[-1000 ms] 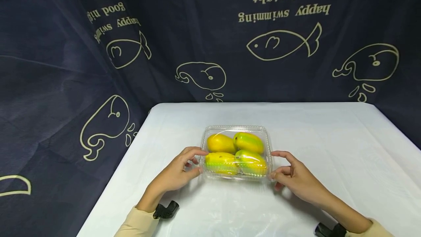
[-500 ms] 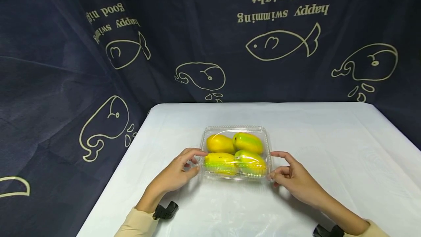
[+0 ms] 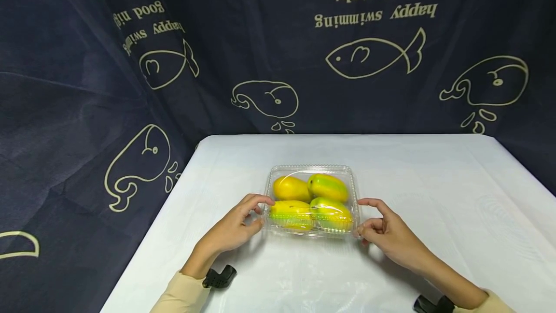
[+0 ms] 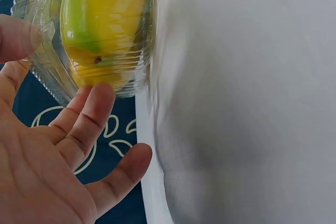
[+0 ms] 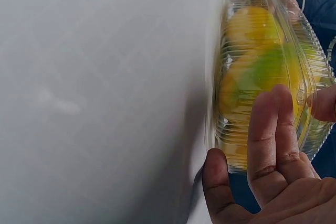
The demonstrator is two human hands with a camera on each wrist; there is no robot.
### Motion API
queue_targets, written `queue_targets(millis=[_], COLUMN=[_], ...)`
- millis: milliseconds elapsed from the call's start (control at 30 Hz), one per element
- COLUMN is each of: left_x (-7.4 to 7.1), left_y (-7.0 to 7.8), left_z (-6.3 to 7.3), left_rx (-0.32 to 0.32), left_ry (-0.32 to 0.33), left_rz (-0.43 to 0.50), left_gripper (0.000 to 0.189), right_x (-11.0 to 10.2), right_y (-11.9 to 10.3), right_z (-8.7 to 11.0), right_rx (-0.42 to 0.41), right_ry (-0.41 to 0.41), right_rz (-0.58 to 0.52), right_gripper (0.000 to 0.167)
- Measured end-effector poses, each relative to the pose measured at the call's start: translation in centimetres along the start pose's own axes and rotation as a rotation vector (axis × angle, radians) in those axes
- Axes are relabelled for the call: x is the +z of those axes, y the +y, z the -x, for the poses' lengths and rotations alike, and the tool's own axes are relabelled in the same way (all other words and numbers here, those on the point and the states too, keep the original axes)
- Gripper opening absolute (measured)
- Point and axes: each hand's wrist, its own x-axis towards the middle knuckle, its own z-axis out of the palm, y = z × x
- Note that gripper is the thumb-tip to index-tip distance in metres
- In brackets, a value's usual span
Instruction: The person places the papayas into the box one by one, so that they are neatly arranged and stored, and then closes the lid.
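A clear plastic clamshell box (image 3: pixel 309 234) with several yellow-green mangoes (image 3: pixel 328 188) inside sits on the white table, its lid down over the fruit. My left hand (image 3: pixel 232 226) is at its left side, index fingertip on the rim and thumb at the near corner. In the left wrist view the left thumb (image 4: pixel 16 39) overlaps the ridged rim, two fairly straight fingers beside the wall. My right hand (image 3: pixel 393 235) mirrors this on the other side. The right wrist view has the right thumb (image 5: pixel 324 103) at the rim, with extended fingers (image 5: pixel 262 145) along the ribbed wall.
The white cloth-covered table (image 3: pixel 417 173) has its far edge behind the box. Dark blue curtains (image 3: pixel 278 23) with fish and whale drawings hang behind and to the left. A black wrist device (image 3: pixel 220 277) is on the left wrist, another black device (image 3: pixel 434 304) on the right.
The hands, box and mangoes hold nearly the same places throughout. Only a slight shift of the whole head view shows.
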Motion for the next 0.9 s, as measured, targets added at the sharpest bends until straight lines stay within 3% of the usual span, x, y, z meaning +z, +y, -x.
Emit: queue_targets(millis=[300, 567, 900], left_x=[-0.1, -0.32, -0.44], left_y=[0.1, 0.27, 0.25], left_z=[-0.19, -0.33, -0.09], left_rx=[0.011, 0.015, -0.012], left_ry=[-0.003, -0.037, -0.098], left_rz=[0.008, -0.045, 0.056], left_gripper=[0.052, 0.044, 0.044], right_x=[-0.19, -0.39, -0.26], right_y=[-0.18, -0.33, -0.25], right_z=[-0.15, -0.15, 0.06], right_rx=[0.001, 0.026, 0.054], right_ry=[-0.003, -0.004, -0.019], right_rz=[-0.005, 0.017, 0.02], right_gripper=[0.061, 0.063, 0.064])
